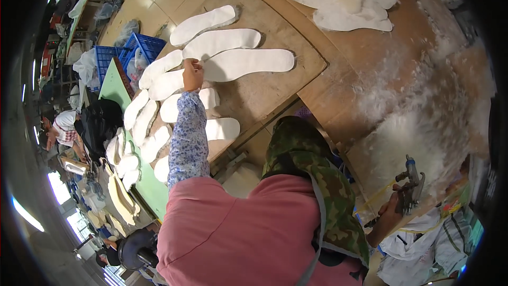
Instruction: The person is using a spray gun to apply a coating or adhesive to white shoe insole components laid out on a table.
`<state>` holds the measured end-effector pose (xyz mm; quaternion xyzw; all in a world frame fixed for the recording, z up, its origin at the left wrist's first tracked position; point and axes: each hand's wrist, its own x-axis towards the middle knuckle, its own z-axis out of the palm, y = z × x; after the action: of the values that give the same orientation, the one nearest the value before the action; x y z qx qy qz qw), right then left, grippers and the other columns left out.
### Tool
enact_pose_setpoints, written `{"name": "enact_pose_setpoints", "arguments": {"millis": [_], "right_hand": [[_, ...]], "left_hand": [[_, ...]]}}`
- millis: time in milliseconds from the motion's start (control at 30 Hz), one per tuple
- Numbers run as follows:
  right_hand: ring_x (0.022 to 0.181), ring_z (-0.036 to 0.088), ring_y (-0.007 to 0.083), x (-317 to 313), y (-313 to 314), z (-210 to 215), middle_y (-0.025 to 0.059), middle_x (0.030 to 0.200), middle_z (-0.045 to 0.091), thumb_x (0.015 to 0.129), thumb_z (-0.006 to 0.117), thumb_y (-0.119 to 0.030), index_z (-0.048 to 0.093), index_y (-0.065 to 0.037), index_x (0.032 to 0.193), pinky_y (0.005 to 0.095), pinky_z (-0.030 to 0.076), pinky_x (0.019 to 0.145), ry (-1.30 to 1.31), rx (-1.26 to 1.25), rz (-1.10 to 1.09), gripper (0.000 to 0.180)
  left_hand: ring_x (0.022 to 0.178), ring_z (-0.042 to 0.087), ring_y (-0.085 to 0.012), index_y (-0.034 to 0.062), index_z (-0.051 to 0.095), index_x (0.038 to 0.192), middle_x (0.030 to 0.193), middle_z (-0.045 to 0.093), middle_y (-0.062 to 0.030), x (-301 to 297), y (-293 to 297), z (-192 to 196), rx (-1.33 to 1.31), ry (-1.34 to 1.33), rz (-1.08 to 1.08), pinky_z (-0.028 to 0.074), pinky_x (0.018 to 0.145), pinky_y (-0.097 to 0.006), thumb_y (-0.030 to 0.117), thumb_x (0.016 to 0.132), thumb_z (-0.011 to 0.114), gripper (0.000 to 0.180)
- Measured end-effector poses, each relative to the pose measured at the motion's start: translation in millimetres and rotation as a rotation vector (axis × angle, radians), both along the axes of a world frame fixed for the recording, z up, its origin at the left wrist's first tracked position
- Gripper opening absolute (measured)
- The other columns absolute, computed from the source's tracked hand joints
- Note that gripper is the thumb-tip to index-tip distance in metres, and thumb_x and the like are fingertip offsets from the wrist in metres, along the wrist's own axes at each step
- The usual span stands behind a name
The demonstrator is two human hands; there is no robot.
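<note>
My left hand (193,75), at the end of an arm in a flowered sleeve, is closed at the left tip of a long white fleecy insole (248,65). Its fingertips appear to pinch that tip. More white insoles (222,43) lie in rows around the hand on a worn brown board (275,87). Off to the right, my right hand (390,213) grips a metal spray gun (411,182), nozzle end upward, with a yellowish hose running from it. The spray gun is over a brown surface covered in white fluff.
Loose white fluff (407,137) covers the right-hand worktop. A pile of white insoles (338,0) lies at its far end. Blue crates (140,47) stand beyond the green table edge (114,87). A person (66,130) sits at the far left.
</note>
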<state>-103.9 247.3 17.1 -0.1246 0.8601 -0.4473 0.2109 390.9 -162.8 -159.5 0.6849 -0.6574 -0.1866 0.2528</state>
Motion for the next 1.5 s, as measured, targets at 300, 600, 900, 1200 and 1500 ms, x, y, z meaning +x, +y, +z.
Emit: {"name": "enact_pose_setpoints", "arguments": {"millis": [300,600,900,1200,1500], "right_hand": [[0.045,0.037,0.0019,5,-25,3,0.0076,0.108,0.067,0.094,0.054,-0.008,0.054,0.001,0.121,0.0193,0.027,0.039,-0.037,0.065,0.040,0.029],[0.044,0.035,0.0023,5,-36,0,0.0049,0.107,0.065,0.096,0.052,-0.014,0.059,0.001,0.113,0.0207,0.028,0.040,-0.021,0.037,0.089,0.023],[0.043,0.035,0.0028,1,-21,-4,0.0086,0.106,0.066,0.093,0.053,-0.004,0.053,0.002,0.121,0.0207,0.026,0.038,0.014,0.048,-0.015,0.029],[0.043,0.037,0.0026,18,-8,9,0.0076,0.102,0.066,0.091,0.054,-0.002,0.052,0.002,0.124,0.0204,0.028,0.038,-0.012,-0.061,-0.177,0.033],[0.043,0.038,0.0046,34,50,2,0.0008,0.066,0.055,0.093,0.056,-0.008,0.064,0.000,0.112,0.0241,0.027,0.040,0.062,0.010,-0.404,0.022]], "left_hand": [[0.087,0.066,-0.0327,0.0046,0.064,0.106,0.088,0.066,-0.0157,-8,13,18,0.087,0.017,0.046,0.050,0.080,-0.037,0.005,0.087,0.054,0.022],[0.079,0.050,-0.0155,0.0001,0.059,0.101,0.098,0.054,-0.0093,-15,25,63,-0.547,0.278,0.243,0.044,0.070,-0.028,-0.001,0.082,0.048,0.022],[0.055,0.040,-0.0056,-0.0004,0.056,0.094,0.070,0.049,-0.0009,-110,-33,117,-0.491,0.788,-0.005,0.035,0.052,-0.022,0.012,0.098,0.045,0.017],[0.081,0.060,-0.0375,0.0023,0.059,0.105,0.089,0.062,-0.0181,-356,-80,-10,-0.310,0.001,-0.388,0.048,0.077,-0.045,0.010,0.078,0.059,0.028],[0.088,0.065,-0.0195,0.0007,0.057,0.111,0.099,0.066,-0.0071,-422,-56,100,0.622,0.811,-0.729,0.052,0.075,-0.035,0.015,0.083,0.067,0.033]]}}
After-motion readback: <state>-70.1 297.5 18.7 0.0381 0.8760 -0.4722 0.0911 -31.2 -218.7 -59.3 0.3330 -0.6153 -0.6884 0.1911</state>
